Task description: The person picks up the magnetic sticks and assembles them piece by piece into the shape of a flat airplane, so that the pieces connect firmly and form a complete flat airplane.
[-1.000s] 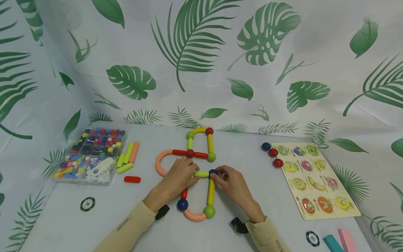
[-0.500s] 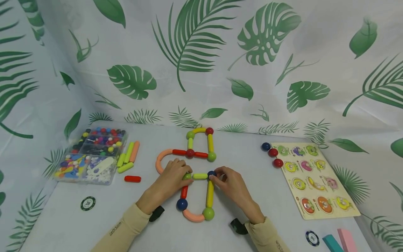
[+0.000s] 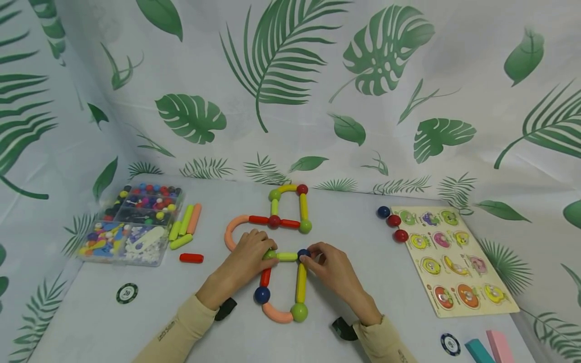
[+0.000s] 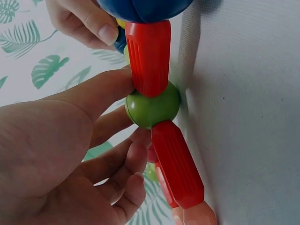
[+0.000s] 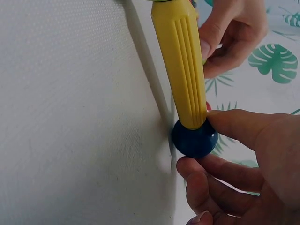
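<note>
A figure of magnetic rods and balls lies on the white table. My left hand (image 3: 247, 258) pinches a green ball (image 4: 152, 107), which has a red rod (image 4: 150, 58) on one side and a second one on the other. My right hand (image 3: 335, 271) holds a dark blue ball (image 5: 194, 137) between thumb and fingers, at the end of a yellow rod (image 5: 180, 63). Between the two balls runs a short lime rod (image 3: 287, 256). Below, a curved salmon rod (image 3: 277, 313) links another blue ball (image 3: 262, 295) to a lime green ball (image 3: 299, 312).
Behind the hands is a loop of rods with a red ball (image 3: 274, 221). A bead box (image 3: 129, 227), loose lime rods (image 3: 181, 241) and a red rod (image 3: 191, 258) lie left. Right are a fruit puzzle board (image 3: 454, 262), loose balls (image 3: 401, 235) and a poker chip (image 3: 451, 344).
My left hand has shifted left and down onto the green ball. The right hand's blue ball, with its yellow rod and the lower green ball, has moved slightly left and toward me.
</note>
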The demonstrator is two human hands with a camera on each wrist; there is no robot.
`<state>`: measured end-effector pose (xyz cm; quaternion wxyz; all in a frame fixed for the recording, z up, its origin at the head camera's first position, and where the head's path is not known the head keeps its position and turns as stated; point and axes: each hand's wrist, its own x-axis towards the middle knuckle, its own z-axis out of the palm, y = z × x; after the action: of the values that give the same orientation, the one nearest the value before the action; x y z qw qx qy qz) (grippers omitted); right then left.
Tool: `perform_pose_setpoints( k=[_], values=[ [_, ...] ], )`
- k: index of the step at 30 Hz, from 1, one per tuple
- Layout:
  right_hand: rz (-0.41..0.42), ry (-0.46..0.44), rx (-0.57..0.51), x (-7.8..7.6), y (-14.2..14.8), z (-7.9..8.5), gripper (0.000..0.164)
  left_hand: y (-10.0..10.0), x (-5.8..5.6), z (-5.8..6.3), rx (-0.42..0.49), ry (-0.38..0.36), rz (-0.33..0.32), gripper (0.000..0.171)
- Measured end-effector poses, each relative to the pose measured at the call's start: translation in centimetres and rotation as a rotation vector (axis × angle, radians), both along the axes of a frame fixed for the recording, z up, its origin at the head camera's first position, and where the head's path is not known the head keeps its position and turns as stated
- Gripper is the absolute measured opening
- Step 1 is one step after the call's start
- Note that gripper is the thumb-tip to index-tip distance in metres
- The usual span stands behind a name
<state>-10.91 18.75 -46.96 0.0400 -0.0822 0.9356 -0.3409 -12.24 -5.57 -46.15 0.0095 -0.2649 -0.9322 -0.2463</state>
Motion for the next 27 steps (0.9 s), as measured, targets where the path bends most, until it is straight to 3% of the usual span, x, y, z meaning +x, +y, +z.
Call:
perform_pose_setpoints(
  k=[10, 17, 20, 27],
  values=[
    [-0.004, -0.014, 0.029, 0.0, -0.2, 0.1, 0.028, -0.2, 0.0, -0.2, 0.005, 0.030, -0.007, 0.031],
    [-0.007, -0.016, 0.030, 0.0, -0.1, 0.2, 0.028, -1.8, -0.1, 0.2, 0.091, 0.019, 0.022, 0.032],
    [-0.008, -0.015, 0.037, -0.1, -0.1, 0.2, 0.028, -3.6, -0.5, 0.3, 0.099, 0.055, 0.095, 0.030],
    [-0.020, -0.011, 0.043, -0.1, 0.2, 0.2, 0.027, -8.9, -1.9, 0.5, 0.091, 0.217, 0.424, 0.021]
  ],
)
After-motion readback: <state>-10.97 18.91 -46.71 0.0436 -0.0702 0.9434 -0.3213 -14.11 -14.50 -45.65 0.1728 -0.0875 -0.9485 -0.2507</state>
